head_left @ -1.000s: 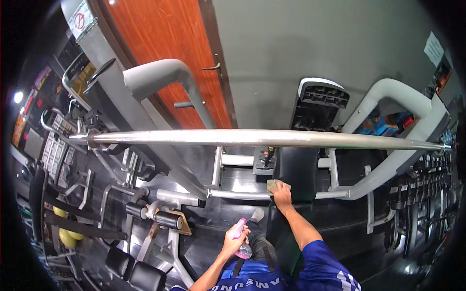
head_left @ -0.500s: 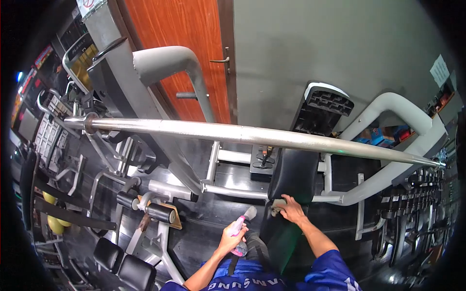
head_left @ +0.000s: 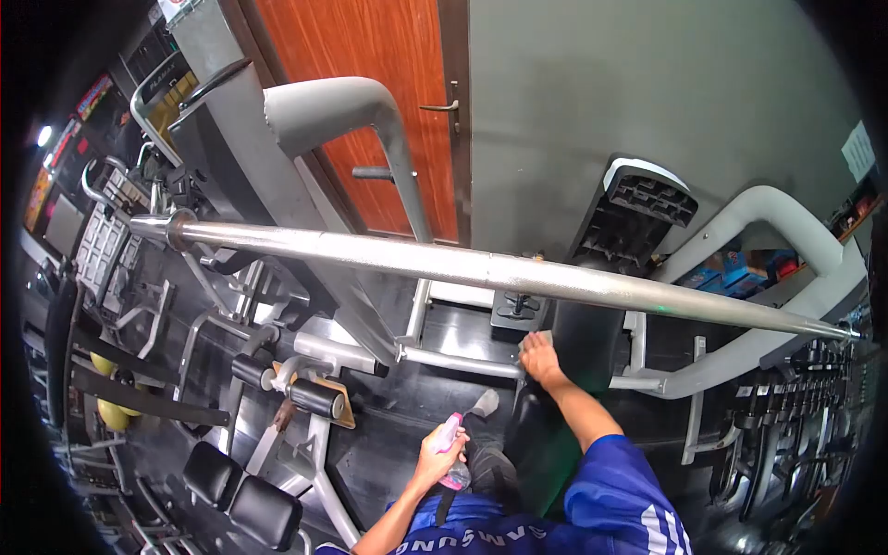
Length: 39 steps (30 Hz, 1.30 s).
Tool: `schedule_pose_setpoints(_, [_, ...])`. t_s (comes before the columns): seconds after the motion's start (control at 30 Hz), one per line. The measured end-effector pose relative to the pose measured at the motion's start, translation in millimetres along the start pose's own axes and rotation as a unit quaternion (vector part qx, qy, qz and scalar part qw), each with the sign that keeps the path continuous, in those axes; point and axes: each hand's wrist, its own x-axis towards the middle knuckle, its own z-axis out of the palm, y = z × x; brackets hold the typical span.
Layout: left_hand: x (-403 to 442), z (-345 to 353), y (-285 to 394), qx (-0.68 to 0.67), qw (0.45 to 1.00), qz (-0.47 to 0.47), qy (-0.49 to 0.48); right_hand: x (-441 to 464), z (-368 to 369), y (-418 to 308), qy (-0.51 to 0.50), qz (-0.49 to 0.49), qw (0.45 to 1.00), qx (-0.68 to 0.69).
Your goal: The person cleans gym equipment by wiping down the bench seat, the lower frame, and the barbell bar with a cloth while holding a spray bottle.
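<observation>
My left hand (head_left: 435, 458) is closed around a clear spray bottle (head_left: 455, 475) with a pink and white head, held low in front of my body. On the black padded bench (head_left: 583, 361), near its left edge, my right hand (head_left: 540, 361) grips a small greyish cloth (head_left: 547, 339). Only a bit of the cloth shows past the fingers. A bare steel barbell (head_left: 462, 264) crosses the view above the bench, beyond my right hand.
A grey machine frame (head_left: 342, 92) rises at the left, before a wooden door (head_left: 361, 46). Leg-machine rollers (head_left: 314, 398) and black pads (head_left: 264, 511) stand at lower left. A dumbbell rack (head_left: 786, 398) is at the right.
My right hand has slid forward along the bench with the cloth, toward its left edge. My left hand keeps its hold on the spray bottle. The view has shifted slightly.
</observation>
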Motion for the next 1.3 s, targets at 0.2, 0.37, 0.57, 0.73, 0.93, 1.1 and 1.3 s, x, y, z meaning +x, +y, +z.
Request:
schedule_pose_setpoints(0.2, [11.3, -1.6, 10.1, 0.013, 1.000, -0.004, -0.008, -46.7, 69.2, -71.7, 0.015, -0.054, 0.998, -0.006])
schedule_pose_setpoints(0.37, [20.2, -2.3, 9.9, 0.014, 1.000, 0.010, -0.026, -119.0, 40.4, -14.1, 0.023, -0.175, 0.984, 0.018])
schedule_pose_setpoints(0.57, [22.0, -8.0, 10.4, 0.032, 0.998, 0.010, -0.044, -189.1, -33.6, 91.2, 0.002, -0.011, 0.986, 0.166])
schedule_pose_setpoints(0.73, [22.8, -1.6, 9.3, 0.027, 0.997, 0.003, -0.067, -162.1, -94.5, 118.3, 0.212, 0.132, 0.930, 0.269])
schedule_pose_setpoints(0.93, [39.3, 18.3, 24.1, 0.033, 0.994, 0.013, -0.102, -70.4, -104.6, 150.2, 0.305, 0.262, 0.887, 0.226])
schedule_pose_setpoints(1.1, [56.9, 34.7, 40.4, 0.043, 0.993, 0.018, -0.106, -33.4, -41.6, 132.8, 0.404, 0.282, 0.842, 0.221])
schedule_pose_setpoints(1.3, [76.6, 46.5, 57.0, 0.058, 0.994, 0.002, -0.097, -104.1, -44.6, 27.8, 0.318, 0.250, 0.865, 0.296])
